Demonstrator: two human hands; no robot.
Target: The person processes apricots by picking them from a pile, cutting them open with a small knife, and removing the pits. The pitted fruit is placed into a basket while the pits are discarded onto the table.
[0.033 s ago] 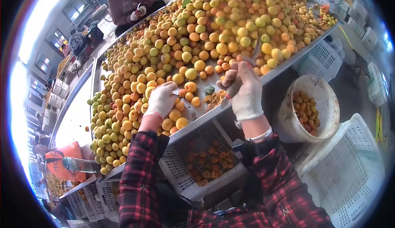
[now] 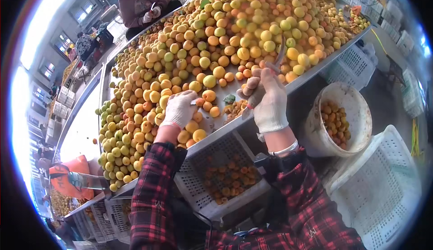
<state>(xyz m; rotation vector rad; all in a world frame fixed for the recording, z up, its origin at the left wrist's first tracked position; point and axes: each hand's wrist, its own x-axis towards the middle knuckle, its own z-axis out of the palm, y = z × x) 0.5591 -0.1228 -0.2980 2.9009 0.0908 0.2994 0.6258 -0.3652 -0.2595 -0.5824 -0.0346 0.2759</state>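
Note:
My left hand (image 2: 180,109), in a white knit glove, rests at the near edge of a heap of yellow-orange apricots (image 2: 155,85). Its fingers curl downward beside a small orange apricot (image 2: 200,101); what they grip, if anything, is hidden. My right hand (image 2: 270,97), also gloved, with darkened fingertips, is closed round a knife whose curved blade (image 2: 282,54) points up and away over the fruit. Between my hands, a green leaf (image 2: 229,99) and a small pile of apricot scraps (image 2: 236,109) lie on the metal table (image 2: 215,133).
Below the table edge sits a white crate (image 2: 191,184) holding apricot pieces. To the right are a white bucket (image 2: 363,114) partly filled with apricots and a white perforated basket (image 2: 383,182). Another person (image 2: 142,2) works across the table. An orange bag (image 2: 72,175) hangs at left.
My left hand has shifted very slightly to the right and away from me. My right hand and the knife stay in nearly the same place.

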